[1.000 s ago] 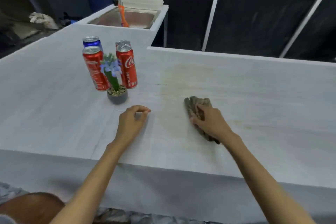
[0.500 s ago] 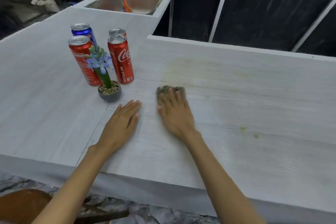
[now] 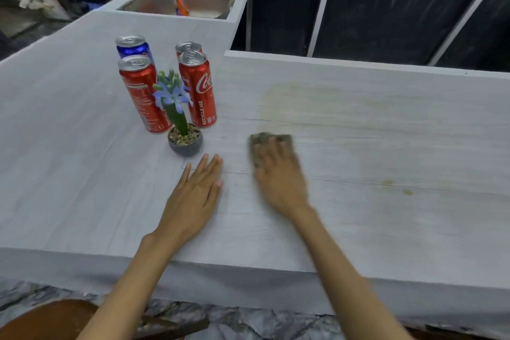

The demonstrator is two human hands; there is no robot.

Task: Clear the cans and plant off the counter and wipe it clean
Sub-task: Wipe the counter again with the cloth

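**Cloth [image 3: 265, 138] pressed flat on the counter [image 3: 358, 229]; cans [image 3: 142, 94] and plant [image 3: 176, 107] not yet cleared**

The cloth is pinned to the counter under the right hand [image 3: 278, 179]; the fingers are laid straight over it, not curled, and only its far edge is seen beyond them; the hand is blurred. The left hand [image 3: 196, 196] is laid palm down on the counter just left of the right one, fingers straight and close together, nothing held; its fingertips are near the plant's pot [image 3: 185, 143] but apart from it.

Four cans are stood upright in a tight cluster behind the plant: a blue can [image 3: 133, 48] at the back left; a red can [image 3: 198, 91] marked "RECYCLE ME" at the front right; another red one at the front left; a fourth [image 3: 189, 48] mostly hidden at the back right. The plant is set just in front of the two red cans.

A yellowish stain [image 3: 303, 102] is seen beyond the cloth; small spots [image 3: 407, 192] lie well to its right. A sink [image 3: 209, 0] is set at the counter's far end.
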